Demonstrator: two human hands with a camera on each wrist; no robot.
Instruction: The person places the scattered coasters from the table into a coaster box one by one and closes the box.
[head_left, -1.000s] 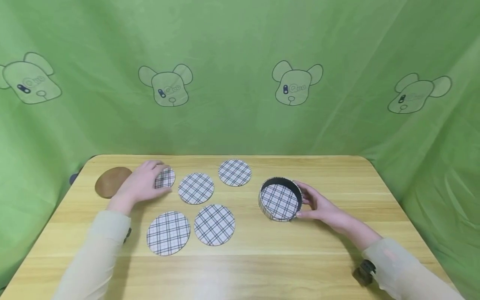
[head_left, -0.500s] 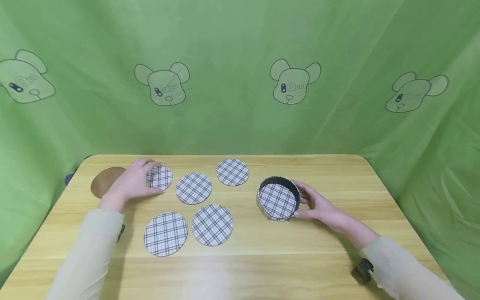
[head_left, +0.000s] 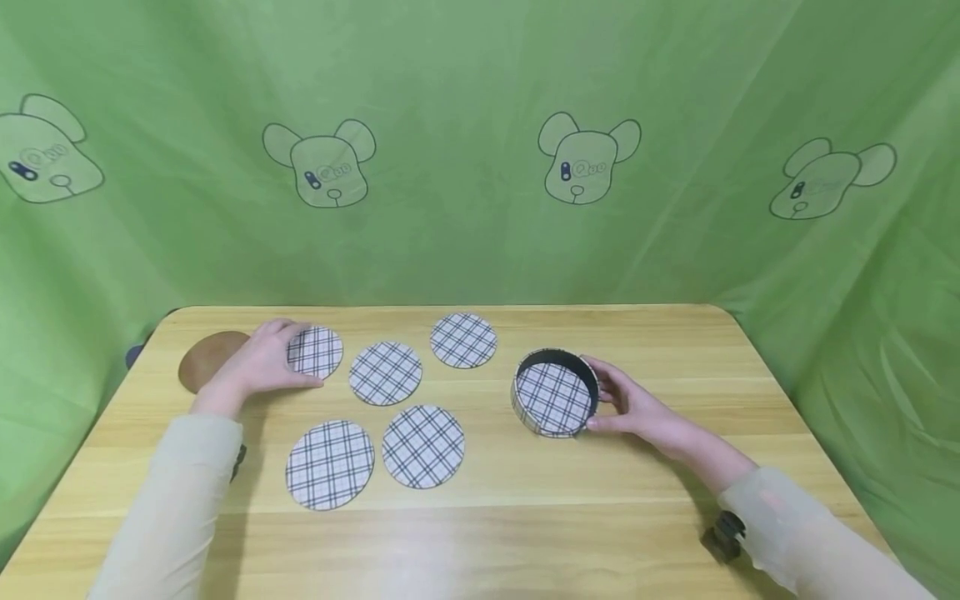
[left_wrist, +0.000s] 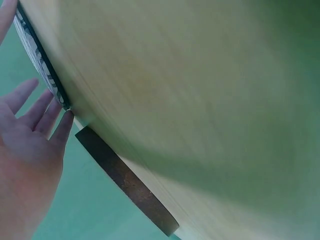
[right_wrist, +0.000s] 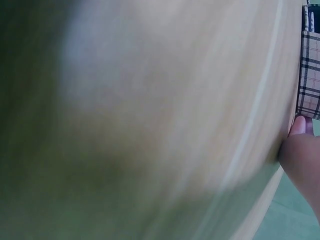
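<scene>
My left hand (head_left: 258, 360) reaches over the left edge of a plaid round coaster (head_left: 318, 352) lying on the table. In the left wrist view its fingers are loosely extended, with fingertips right at the rim of the coaster (left_wrist: 40, 60). A brown disc (head_left: 204, 358) lies under and beside the left wrist. My right hand (head_left: 637, 410) grips the right side of a round plaid coaster holder (head_left: 561, 358) with a dark inner wall, thumb toward the front and fingers behind. A plaid round shows inside it. The right wrist view catches the plaid outer wall of the holder (right_wrist: 311, 70).
Between the hands several more plaid coasters lie flat and apart, including a back coaster (head_left: 463, 340), a middle one and a front coaster (head_left: 423, 447). The wooden table (head_left: 570, 533) ends at a green curtain (head_left: 465, 242) behind and at both sides.
My left hand has drawn back slightly to the left, uncovering more of the coaster beneath it. The right hand and the holder stay in place; the head view has shifted a little.
</scene>
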